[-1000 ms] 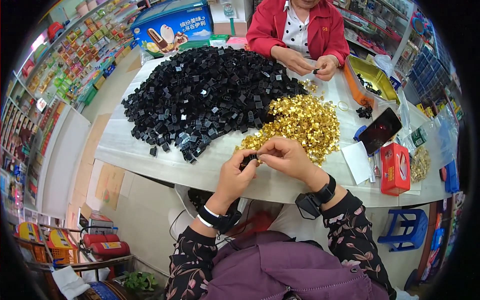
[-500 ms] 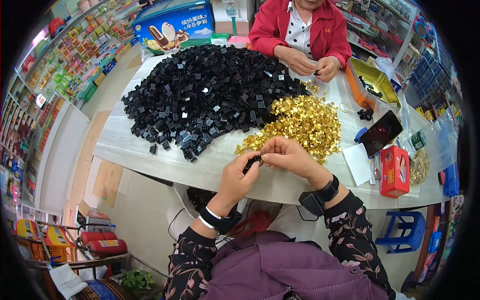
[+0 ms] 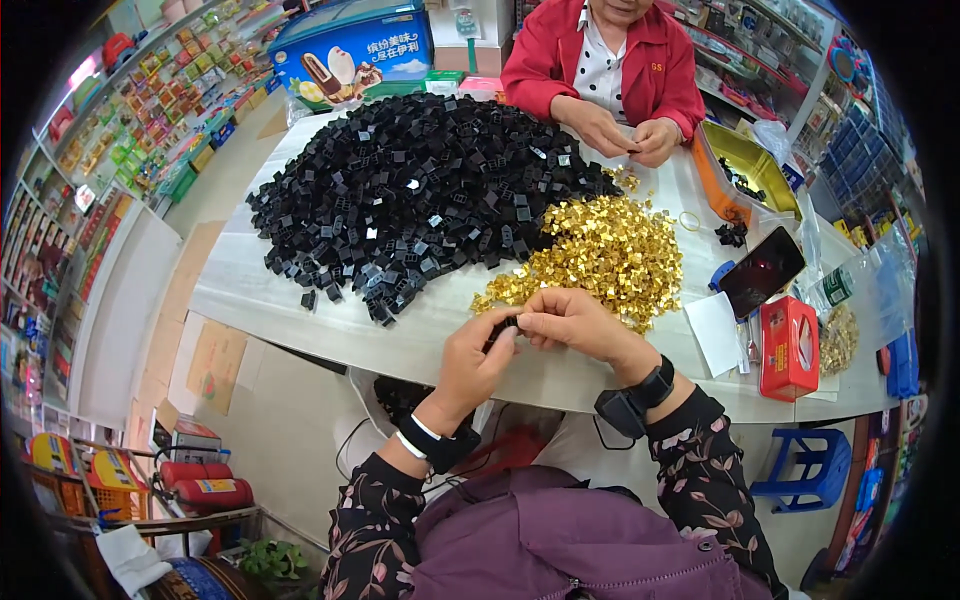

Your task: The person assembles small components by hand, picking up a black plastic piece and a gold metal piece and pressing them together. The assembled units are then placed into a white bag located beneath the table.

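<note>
Between the thumb and fingers of my left hand [image 3: 472, 362] is a small black plastic block [image 3: 504, 326], partly hidden by the fingers. My right hand [image 3: 572, 322] has its thumb and fingers pinched together against the block's right end; whatever they hold there is too small to make out. Just beyond my hands lies a heap of small gold metal clips [image 3: 610, 255]. Left of it and farther back spreads a large pile of similar black blocks [image 3: 400, 190]. Both hands are above the near edge of the white table [image 3: 300, 330].
Across the table a person in a red jacket [image 3: 660, 60] handles a small dark piece. To the right are an orange tin [image 3: 722, 185], a phone [image 3: 762, 270], a red box [image 3: 789, 345] and a clear bag [image 3: 880, 280]. A blue stool [image 3: 805, 465] stands lower right.
My right fingers have closed in over the end of the black block, covering more of it, and a gold glint at their tips no longer shows. The left hand has barely moved.
</note>
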### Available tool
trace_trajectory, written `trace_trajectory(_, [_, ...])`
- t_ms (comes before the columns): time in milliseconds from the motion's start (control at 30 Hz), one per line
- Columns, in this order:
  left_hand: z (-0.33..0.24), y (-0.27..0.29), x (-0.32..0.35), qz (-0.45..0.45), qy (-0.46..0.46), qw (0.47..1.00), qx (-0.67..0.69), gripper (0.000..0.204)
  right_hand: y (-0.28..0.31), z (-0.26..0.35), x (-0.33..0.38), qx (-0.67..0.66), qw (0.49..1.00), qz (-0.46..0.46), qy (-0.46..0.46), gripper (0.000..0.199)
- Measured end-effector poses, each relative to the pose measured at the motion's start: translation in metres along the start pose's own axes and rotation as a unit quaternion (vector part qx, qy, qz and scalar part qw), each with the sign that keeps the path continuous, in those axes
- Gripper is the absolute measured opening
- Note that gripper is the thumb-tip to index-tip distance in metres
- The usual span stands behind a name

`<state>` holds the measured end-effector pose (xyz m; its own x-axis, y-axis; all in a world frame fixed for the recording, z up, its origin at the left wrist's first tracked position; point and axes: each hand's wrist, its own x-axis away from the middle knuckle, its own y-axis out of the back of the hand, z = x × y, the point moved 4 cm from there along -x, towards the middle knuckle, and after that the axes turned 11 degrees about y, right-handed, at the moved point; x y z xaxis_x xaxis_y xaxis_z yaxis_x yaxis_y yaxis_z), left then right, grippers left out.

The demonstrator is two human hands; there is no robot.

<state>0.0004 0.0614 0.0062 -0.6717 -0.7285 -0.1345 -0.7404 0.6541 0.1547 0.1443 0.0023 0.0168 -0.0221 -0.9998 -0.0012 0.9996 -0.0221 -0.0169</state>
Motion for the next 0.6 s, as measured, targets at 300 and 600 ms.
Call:
trace_trajectory(300, [0.013,0.013,-0.008,-0.039,0.130,0.956,0.261,0.017,0.001,0.007,0.003,0.364,0.923,-0.056,0.110,0.020])
trace_trajectory(600, [0.010,0.007,-0.007,-0.024,0.134,0.979,0.150,0.020,-0.003,0.010,0.004,0.483,0.857,-0.063,0.165,0.018])
